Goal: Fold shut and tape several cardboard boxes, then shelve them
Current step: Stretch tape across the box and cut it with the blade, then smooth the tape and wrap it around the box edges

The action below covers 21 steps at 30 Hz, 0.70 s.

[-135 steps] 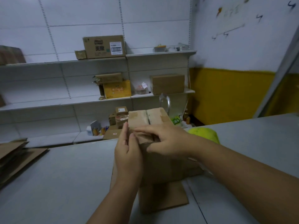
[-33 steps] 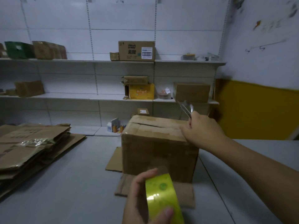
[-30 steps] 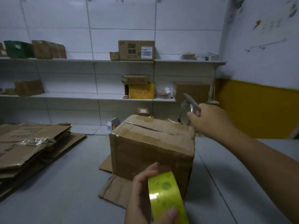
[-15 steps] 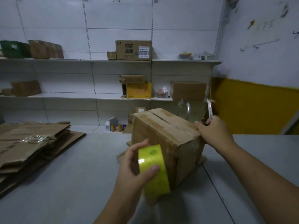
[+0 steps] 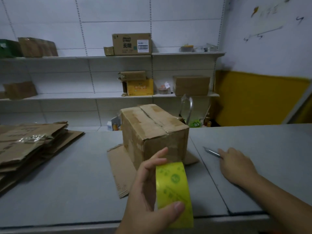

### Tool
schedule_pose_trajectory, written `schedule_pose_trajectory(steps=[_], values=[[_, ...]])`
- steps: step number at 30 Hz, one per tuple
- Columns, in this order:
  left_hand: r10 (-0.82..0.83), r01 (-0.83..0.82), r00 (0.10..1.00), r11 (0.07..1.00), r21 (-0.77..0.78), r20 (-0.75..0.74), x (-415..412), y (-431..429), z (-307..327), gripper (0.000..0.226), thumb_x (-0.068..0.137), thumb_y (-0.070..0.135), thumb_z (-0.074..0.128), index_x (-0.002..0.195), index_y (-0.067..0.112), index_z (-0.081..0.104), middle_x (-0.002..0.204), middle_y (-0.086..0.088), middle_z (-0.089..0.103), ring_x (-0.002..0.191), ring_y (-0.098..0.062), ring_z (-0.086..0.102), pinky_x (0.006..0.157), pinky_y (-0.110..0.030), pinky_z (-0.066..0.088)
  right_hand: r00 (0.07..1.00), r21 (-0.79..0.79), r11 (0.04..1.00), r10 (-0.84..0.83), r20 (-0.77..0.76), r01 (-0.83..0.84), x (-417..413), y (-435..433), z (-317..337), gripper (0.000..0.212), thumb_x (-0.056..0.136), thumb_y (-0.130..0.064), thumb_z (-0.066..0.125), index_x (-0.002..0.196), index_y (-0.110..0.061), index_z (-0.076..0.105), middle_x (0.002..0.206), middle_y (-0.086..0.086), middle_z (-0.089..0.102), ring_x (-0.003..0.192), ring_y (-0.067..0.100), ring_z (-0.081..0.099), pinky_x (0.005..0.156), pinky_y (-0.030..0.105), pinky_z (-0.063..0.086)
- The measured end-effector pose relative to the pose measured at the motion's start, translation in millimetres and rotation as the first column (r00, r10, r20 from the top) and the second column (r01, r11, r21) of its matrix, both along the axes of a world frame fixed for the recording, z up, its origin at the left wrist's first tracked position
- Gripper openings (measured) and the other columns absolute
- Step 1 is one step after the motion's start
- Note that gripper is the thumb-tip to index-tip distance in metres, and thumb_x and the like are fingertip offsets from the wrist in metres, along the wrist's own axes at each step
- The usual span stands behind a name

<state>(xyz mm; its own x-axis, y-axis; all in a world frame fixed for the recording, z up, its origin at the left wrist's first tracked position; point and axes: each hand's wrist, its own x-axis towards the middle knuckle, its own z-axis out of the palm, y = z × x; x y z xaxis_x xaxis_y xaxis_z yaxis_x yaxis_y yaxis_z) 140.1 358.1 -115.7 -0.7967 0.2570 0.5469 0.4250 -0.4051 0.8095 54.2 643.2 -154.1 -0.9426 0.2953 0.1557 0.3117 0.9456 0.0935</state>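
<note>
- Since half a second ago, the right hand (image 5: 236, 164) has dropped from the right edge of the cardboard box (image 5: 152, 132) to the grey table (image 5: 67, 183). The cutter (image 5: 211, 151) it held upright now lies flat on the table.
- Its fingers are stretched out almost flat. The fingertips touch the cutter's near end and are not curled round it.
- The left hand (image 5: 148, 191) grips a yellow tape roll (image 5: 173, 195) low in the foreground, thumb across the outer face and fingers behind. The roll sits just in front of the box's near corner.
- The box stands upright mid-table on a flat cardboard sheet (image 5: 121, 168), one corner turned toward the viewer.
- Progress: the top flaps are folded shut and meet along a dark centre seam. Whether fresh tape covers that seam cannot be told in the dim light. Shelving this box is still to do. A stack of flattened cartons (image 5: 30, 146) on the table's left side suggests more boxes remain.
- Around: white wall shelves (image 5: 185, 54) beyond the table hold several boxes, among them a printed brown box (image 5: 133, 43) on the upper level. A clear looped object (image 5: 186, 105) stands behind the box, too unclear to name.
- In the way: the table lies between the person and the shelves, so carrying the box over probably means going round it. The left hand would first have to put the tape down.
</note>
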Motion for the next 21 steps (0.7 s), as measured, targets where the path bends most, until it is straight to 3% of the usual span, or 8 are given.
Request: schedule_pose_trajectory(steps=[3, 5, 7, 8, 9, 14, 18, 21], values=[[0.024, -0.026, 0.999, 0.997, -0.066, -0.027, 1.2, 10.2, -1.9, 0.068, 0.049, 0.043, 0.09, 0.108, 0.023, 0.061, 0.138, 0.009, 0.051, 0.118, -0.016, 0.057, 0.079, -0.021, 0.051, 0.997, 0.006, 1.0, -0.006, -0.082, 0.007, 6.8, -7.1, 7.6, 0.044, 0.097, -0.04, 0.033, 0.138, -0.025, 0.036, 0.127, 0.004, 0.045, 0.115, 0.022, 0.042, 0.089, 0.035, 0.037], [0.037, -0.039, 0.999, 0.995, -0.088, -0.028, 0.4, 12.0, -5.1, 0.067, 0.049, 0.043, 0.09, 0.107, 0.026, 0.062, 0.138, 0.009, 0.051, 0.118, -0.017, 0.057, 0.079, -0.023, 0.051, 0.947, -0.355, 0.922, 0.033, -0.319, -0.151, 17.5, -21.6, 24.6, 0.033, 0.095, -0.041, 0.046, 0.12, -0.021, 0.056, 0.12, 0.003, 0.054, 0.113, 0.021, 0.047, 0.086, 0.032, 0.039], [0.05, -0.055, 0.998, 0.993, -0.108, -0.044, -1.7, 13.6, -8.8, 0.066, 0.049, 0.041, 0.09, 0.106, 0.027, 0.062, 0.138, 0.01, 0.051, 0.118, -0.017, 0.057, 0.08, -0.026, 0.051, 0.916, -0.822, 0.415, 0.076, -0.395, -0.389, 36.6, -48.6, 50.0, 0.022, 0.088, -0.037, 0.059, 0.09, -0.017, 0.068, 0.099, 0.003, 0.067, 0.102, 0.022, 0.06, 0.08, 0.031, 0.045], [0.065, -0.073, 0.996, 0.989, -0.128, -0.06, -3.4, 15.0, -10.9, 0.064, 0.049, 0.037, 0.09, 0.106, 0.029, 0.062, 0.138, 0.01, 0.051, 0.119, -0.017, 0.057, 0.083, -0.028, 0.051, 0.914, -0.91, 0.136, 0.168, -0.368, -0.392, 45.4, -61.6, 61.0, 0.026, 0.083, -0.039, 0.065, 0.085, -0.014, 0.071, 0.092, 0.005, 0.071, 0.097, 0.022, 0.064, 0.081, 0.033, 0.048], [0.078, -0.088, 0.994, 0.985, -0.151, -0.073, -4.2, 16.8, -13.5, 0.062, 0.05, 0.031, 0.088, 0.107, 0.03, 0.062, 0.139, 0.01, 0.051, 0.12, -0.017, 0.056, 0.086, -0.031, 0.05, 0.902, -0.939, -0.006, 0.274, -0.333, -0.345, 51.6, -70.4, 68.1, 0.031, 0.079, -0.041, 0.066, 0.084, -0.011, 0.073, 0.091, 0.009, 0.072, 0.094, 0.021, 0.065, 0.083, 0.034, 0.049], [0.083, -0.112, 0.991, 0.949, -0.294, -0.109, -6.6, 22.3, -22.3, 0.07, 0.055, 0.028, 0.086, 0.118, 0.034, 0.056, 0.146, 0.011, 0.041, 0.132, -0.018, 0.045, 0.103, -0.055, 0.039, 0.858, -0.925, 0.011, 0.377, -0.348, -0.38, 50.5, -84.6, 72.1, 0.013, 0.082, -0.01, 0.068, 0.069, -0.013, 0.072, 0.09, 0.016, 0.071, 0.083, 0.021, 0.065, 0.086, 0.038, 0.051], [0.052, -0.046, 0.999, 0.906, -0.421, 0.003, -9.8, 15.3, -18.7, 0.106, 0.05, 0.054, 0.087, 0.135, 0.059, 0.024, 0.148, 0.032, 0.027, 0.139, 0.0, 0.028, 0.112, -0.039, 0.031, 0.788, -0.834, 0.156, 0.456, -0.414, -0.529, 49.2, -82.1, 68.6, 0.013, 0.084, -0.014, 0.067, 0.074, -0.019, 0.072, 0.086, 0.005, 0.072, 0.085, 0.018, 0.067, 0.085, 0.039, 0.053], [0.159, -0.116, 0.987, 0.813, -0.571, 0.027, -17.1, 11.6, -0.5, 0.085, 0.054, 0.063, 0.077, 0.128, 0.063, 0.036, 0.138, 0.03, 0.044, 0.13, 0.003, 0.041, 0.108, -0.034, 0.038, 0.721, -0.738, 0.25, 0.545, -0.429, -0.628, 49.4, -82.7, 72.6, 0.006, 0.083, -0.025, 0.064, 0.079, -0.024, 0.069, 0.084, -0.004, 0.069, 0.08, 0.009, 0.064, 0.077, 0.033, 0.055]])
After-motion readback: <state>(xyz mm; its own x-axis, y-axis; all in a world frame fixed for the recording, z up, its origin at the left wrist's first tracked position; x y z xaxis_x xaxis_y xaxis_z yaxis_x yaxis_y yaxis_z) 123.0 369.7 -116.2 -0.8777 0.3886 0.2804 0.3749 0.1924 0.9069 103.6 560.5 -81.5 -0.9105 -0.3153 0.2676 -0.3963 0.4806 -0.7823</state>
